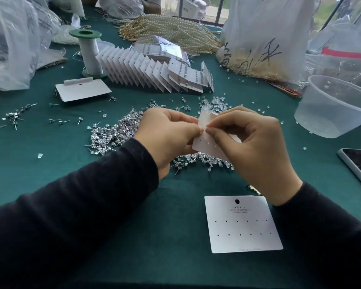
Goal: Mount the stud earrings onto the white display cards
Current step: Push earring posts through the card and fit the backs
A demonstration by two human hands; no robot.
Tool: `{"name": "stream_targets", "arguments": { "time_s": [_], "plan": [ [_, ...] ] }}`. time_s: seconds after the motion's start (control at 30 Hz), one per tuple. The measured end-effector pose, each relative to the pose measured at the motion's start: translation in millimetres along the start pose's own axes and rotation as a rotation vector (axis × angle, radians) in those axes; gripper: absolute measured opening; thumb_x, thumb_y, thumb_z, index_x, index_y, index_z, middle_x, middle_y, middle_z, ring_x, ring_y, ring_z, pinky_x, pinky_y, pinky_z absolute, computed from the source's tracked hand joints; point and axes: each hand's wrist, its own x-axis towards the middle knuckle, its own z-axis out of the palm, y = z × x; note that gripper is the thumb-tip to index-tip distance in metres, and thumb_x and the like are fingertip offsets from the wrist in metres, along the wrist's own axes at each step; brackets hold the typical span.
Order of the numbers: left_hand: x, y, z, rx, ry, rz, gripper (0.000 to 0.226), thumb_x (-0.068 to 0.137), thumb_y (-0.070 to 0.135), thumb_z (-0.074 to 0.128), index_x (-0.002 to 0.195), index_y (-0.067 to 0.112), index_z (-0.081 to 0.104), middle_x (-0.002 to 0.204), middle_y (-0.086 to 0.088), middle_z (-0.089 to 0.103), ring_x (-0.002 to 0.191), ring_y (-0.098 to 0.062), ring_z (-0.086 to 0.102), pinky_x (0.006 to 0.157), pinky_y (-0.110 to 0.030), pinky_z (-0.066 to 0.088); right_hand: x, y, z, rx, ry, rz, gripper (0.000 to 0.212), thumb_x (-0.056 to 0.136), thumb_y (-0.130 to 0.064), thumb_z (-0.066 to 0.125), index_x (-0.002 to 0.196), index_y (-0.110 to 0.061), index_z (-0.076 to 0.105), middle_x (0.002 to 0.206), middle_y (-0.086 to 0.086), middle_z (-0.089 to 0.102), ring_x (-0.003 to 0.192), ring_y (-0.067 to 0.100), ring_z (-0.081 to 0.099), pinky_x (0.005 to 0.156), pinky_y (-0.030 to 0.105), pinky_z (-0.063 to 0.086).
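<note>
On the green table (pixel 50 163), studs (pixel 113 134) heap mid-table. Above them the left hand (pixel 167 134) and right hand (pixel 256 147) both pinch a card (pixel 208 148), fingertips meeting. Best hold it flat and push each post in squarely.

Your table (pixel 50 163) is covered in dark green cloth; nearest you lies a white card (pixel 243 224) punched with two rows of holes, and beyond it a heap of stud earrings (pixel 113 132) spreads across the middle, with a smaller heap of clear backs (pixel 215 103) behind. To your left lie scattered studs (pixel 13 117) and a second card (pixel 82 89), with a green-capped spool (pixel 89 53) standing behind it beside a fanned row of cards (pixel 146 69). Farther back lie pearl strands (pixel 171 32) and plastic bags (pixel 13 38), while at your right a clear tub (pixel 333 105) stands and a phone (pixel 358 165) lies flat.
</note>
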Motion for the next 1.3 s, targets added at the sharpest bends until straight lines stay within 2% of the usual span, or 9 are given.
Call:
{"name": "stream_targets", "arguments": {
  "time_s": [0.13, 0.27, 0.43, 0.63, 0.93, 1.3],
  "plan": [
    [-0.9, -0.2, 1.7, 0.098, 0.031, 0.073, 0.021, 0.074, -0.008, 0.065, 0.061, 0.007, 0.060, 0.060, -0.010, 0.061, 0.044, -0.013, 0.059, 0.044, -0.022, 0.053, -1.6, -0.7, 2.6, -0.023, 0.002, 0.002, 0.006, 0.075, -0.003, 0.072, 0.077, -0.008, 0.072, 0.076, 0.003, 0.066, 0.073, 0.016, 0.063, 0.069, 0.034, 0.053],
    [-1.8, -0.1, 2.3, 0.105, 0.042, 0.084, 0.022, 0.075, -0.008, 0.066, 0.060, 0.008, 0.062, 0.057, -0.009, 0.062, 0.046, -0.015, 0.060, 0.050, -0.029, 0.056, -2.8, -0.5, 5.4, -0.048, 0.029, -0.005, 0.005, 0.075, -0.001, 0.071, 0.077, -0.006, 0.072, 0.077, 0.006, 0.066, 0.072, 0.018, 0.063, 0.068, 0.036, 0.053],
    [-1.6, -0.8, 3.1, 0.064, 0.045, 0.099, 0.016, 0.078, -0.007, 0.063, 0.069, 0.006, 0.065, 0.063, -0.009, 0.063, 0.043, -0.009, 0.059, 0.046, -0.022, 0.054, -3.4, -0.1, 6.1, -0.015, 0.025, 0.017, 0.009, 0.075, 0.004, 0.069, 0.077, -0.005, 0.072, 0.077, 0.005, 0.066, 0.071, 0.015, 0.063, 0.068, 0.030, 0.054],
    [-1.5, -1.0, 2.4, 0.037, 0.025, 0.089, 0.016, 0.078, -0.008, 0.063, 0.082, 0.008, 0.063, 0.073, -0.012, 0.060, 0.042, -0.006, 0.059, 0.043, -0.016, 0.048, -1.6, 0.1, 3.1, -0.001, -0.016, 0.032, 0.007, 0.077, 0.002, 0.069, 0.078, -0.004, 0.072, 0.079, 0.004, 0.066, 0.072, 0.014, 0.063, 0.070, 0.031, 0.054],
    [-2.3, 0.4, 2.1, 0.023, 0.005, 0.080, 0.013, 0.078, -0.007, 0.063, 0.079, 0.006, 0.063, 0.073, -0.013, 0.063, 0.045, -0.007, 0.061, 0.043, -0.017, 0.049, -1.7, -1.6, 1.0, -0.026, 0.026, 0.025, 0.005, 0.076, 0.002, 0.066, 0.075, -0.002, 0.069, 0.076, 0.007, 0.065, 0.069, 0.017, 0.062, 0.069, 0.032, 0.054],
    [-4.4, -0.1, 1.6, 0.099, -0.001, 0.142, 0.016, 0.078, -0.009, 0.062, 0.077, 0.007, 0.064, 0.065, -0.010, 0.058, 0.039, -0.004, 0.055, 0.041, -0.014, 0.045, -2.0, -3.5, 0.4, -0.045, -0.062, -0.023, 0.005, 0.076, 0.002, 0.064, 0.074, -0.001, 0.067, 0.076, 0.008, 0.063, 0.066, 0.018, 0.059, 0.066, 0.034, 0.052]
  ]
}}
